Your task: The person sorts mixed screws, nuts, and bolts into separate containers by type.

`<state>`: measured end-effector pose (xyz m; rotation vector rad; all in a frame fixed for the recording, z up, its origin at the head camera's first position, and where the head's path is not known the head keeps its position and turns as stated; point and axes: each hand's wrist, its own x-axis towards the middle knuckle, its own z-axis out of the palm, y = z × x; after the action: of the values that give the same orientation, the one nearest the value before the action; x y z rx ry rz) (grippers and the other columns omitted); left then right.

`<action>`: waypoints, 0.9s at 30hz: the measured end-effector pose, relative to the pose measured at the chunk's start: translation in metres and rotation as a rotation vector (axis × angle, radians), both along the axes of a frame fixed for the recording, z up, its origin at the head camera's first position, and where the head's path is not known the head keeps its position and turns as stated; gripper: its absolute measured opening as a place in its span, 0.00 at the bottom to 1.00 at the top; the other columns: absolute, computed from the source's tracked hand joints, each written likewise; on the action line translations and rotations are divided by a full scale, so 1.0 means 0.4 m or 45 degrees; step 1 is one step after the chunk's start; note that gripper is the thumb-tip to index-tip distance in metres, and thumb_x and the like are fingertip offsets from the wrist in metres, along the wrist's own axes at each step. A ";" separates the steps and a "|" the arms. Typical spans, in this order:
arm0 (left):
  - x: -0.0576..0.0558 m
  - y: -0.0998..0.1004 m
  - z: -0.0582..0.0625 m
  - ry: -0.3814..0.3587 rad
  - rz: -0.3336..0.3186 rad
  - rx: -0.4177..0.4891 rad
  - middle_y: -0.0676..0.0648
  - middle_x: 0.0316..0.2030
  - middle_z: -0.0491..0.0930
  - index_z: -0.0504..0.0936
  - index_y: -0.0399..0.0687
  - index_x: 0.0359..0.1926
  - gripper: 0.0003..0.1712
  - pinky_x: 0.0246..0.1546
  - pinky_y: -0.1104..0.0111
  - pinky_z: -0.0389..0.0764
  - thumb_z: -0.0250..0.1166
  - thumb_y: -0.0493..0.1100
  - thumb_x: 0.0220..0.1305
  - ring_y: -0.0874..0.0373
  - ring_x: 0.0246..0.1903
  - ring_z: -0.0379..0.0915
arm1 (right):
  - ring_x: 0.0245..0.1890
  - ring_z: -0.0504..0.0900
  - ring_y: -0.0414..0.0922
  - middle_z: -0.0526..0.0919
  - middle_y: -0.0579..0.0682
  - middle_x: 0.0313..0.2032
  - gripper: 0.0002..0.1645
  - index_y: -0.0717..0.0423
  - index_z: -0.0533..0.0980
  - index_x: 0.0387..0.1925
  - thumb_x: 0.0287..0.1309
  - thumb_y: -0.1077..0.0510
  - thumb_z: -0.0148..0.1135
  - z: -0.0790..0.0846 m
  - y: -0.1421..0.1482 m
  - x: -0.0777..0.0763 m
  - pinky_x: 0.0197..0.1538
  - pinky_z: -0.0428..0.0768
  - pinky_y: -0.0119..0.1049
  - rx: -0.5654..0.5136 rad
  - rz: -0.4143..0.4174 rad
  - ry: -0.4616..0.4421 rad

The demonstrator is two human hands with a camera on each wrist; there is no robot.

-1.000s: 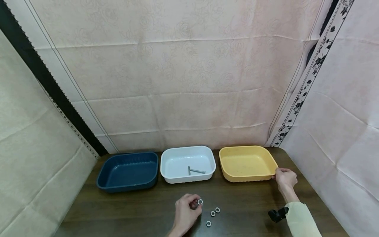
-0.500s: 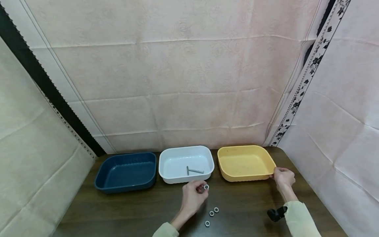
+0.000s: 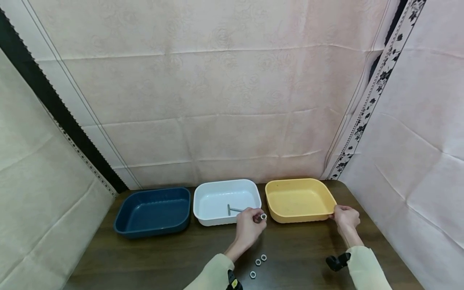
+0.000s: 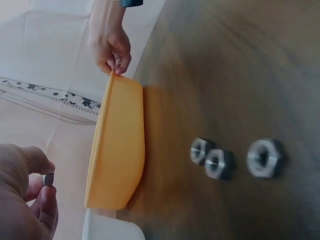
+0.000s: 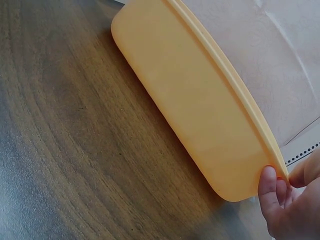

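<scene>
In the head view my left hand (image 3: 249,226) pinches a metal hex nut (image 3: 263,216) between thumb and fingers, in front of the white tray's right corner and near the yellow tray. The left wrist view shows that nut (image 4: 48,179) edge-on at the fingertips. My right hand (image 3: 346,220) grips the front right corner of the yellow tray (image 3: 301,218); in the right wrist view thumb and fingers pinch its rim (image 5: 260,122). The inside of the yellow tray bears nothing. Several loose nuts (image 3: 258,262) lie on the table nearer to me.
The white tray (image 3: 214,221) stands in the middle with two bolts (image 3: 228,210) in it, partly behind my left hand. At the left is a dark blue tray (image 3: 152,233). Pale cloth (image 3: 224,100) hangs behind and at both sides of the wooden table (image 3: 163,262).
My left hand has carried the nut forward and to the right, from beside the loose nuts to near the trays. My right hand keeps its grip on the yellow tray.
</scene>
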<state>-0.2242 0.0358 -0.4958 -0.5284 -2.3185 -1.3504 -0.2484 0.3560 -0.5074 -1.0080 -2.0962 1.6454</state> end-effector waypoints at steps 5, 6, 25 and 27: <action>-0.026 0.044 0.016 0.061 0.002 -0.029 0.53 0.23 0.79 0.88 0.42 0.30 0.06 0.27 0.78 0.74 0.73 0.31 0.48 0.67 0.24 0.72 | 0.18 0.81 0.38 0.70 0.72 0.52 0.25 0.77 0.71 0.58 0.67 0.60 0.51 -0.001 0.002 -0.001 0.26 0.83 0.31 -0.004 -0.004 -0.009; -0.031 0.052 0.018 0.071 0.001 -0.032 0.53 0.22 0.79 0.88 0.42 0.29 0.06 0.27 0.79 0.74 0.73 0.31 0.47 0.68 0.24 0.71 | 0.18 0.81 0.38 0.70 0.72 0.52 0.25 0.77 0.71 0.57 0.66 0.61 0.51 -0.001 0.002 -0.001 0.26 0.83 0.31 -0.003 -0.003 -0.004; -0.097 0.146 -0.003 -0.053 0.005 -0.145 0.52 0.25 0.80 0.89 0.43 0.31 0.03 0.30 0.75 0.74 0.71 0.34 0.53 0.63 0.28 0.72 | 0.15 0.79 0.36 0.72 0.73 0.50 0.24 0.79 0.74 0.52 0.61 0.62 0.51 -0.009 -0.004 0.001 0.24 0.83 0.31 0.070 -0.029 0.049; -0.102 0.151 -0.006 -0.060 0.004 -0.146 0.52 0.26 0.81 0.89 0.42 0.31 0.03 0.31 0.74 0.75 0.71 0.33 0.53 0.62 0.29 0.73 | 0.14 0.79 0.35 0.72 0.73 0.50 0.24 0.79 0.74 0.52 0.61 0.62 0.51 -0.008 -0.004 0.001 0.24 0.83 0.31 0.069 -0.030 0.048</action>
<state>-0.2650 0.0961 -0.4982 -0.5329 -2.4453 -1.2463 -0.2480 0.3543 -0.5107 -0.9734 -2.0850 1.5751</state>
